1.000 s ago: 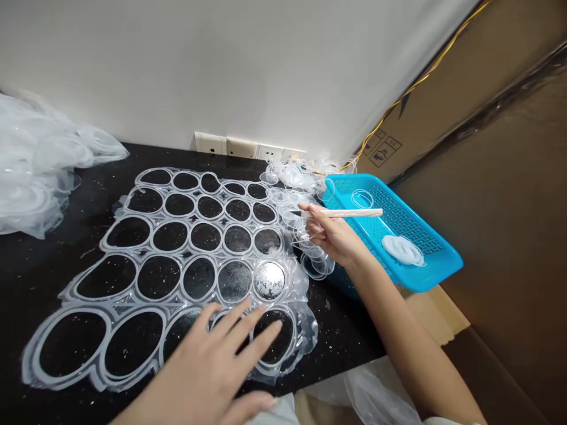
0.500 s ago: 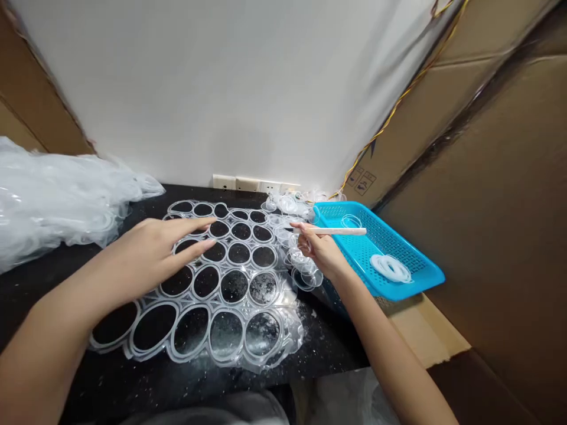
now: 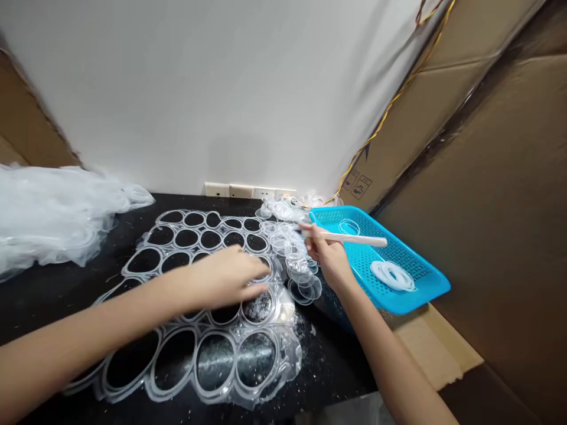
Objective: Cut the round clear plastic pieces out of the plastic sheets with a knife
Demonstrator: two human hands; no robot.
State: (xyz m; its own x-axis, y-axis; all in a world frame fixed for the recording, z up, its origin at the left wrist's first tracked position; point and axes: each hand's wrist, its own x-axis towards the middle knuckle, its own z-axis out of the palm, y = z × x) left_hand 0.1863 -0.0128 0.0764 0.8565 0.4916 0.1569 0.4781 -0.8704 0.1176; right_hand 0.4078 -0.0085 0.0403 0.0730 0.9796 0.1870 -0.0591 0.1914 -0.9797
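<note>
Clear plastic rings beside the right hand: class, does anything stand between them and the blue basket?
Partly. The right hand, gripping a pale stick, lies between the lower clear plastic rings and the blue basket; the upper rings reach the basket's corner with nothing between.

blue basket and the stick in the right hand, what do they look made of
The basket looks like moulded plastic: bright, slightly glossy blue with an even mesh. The stick in the right hand is pale and matte, perhaps wood or bamboo, though painted plastic can't be ruled out.
</note>
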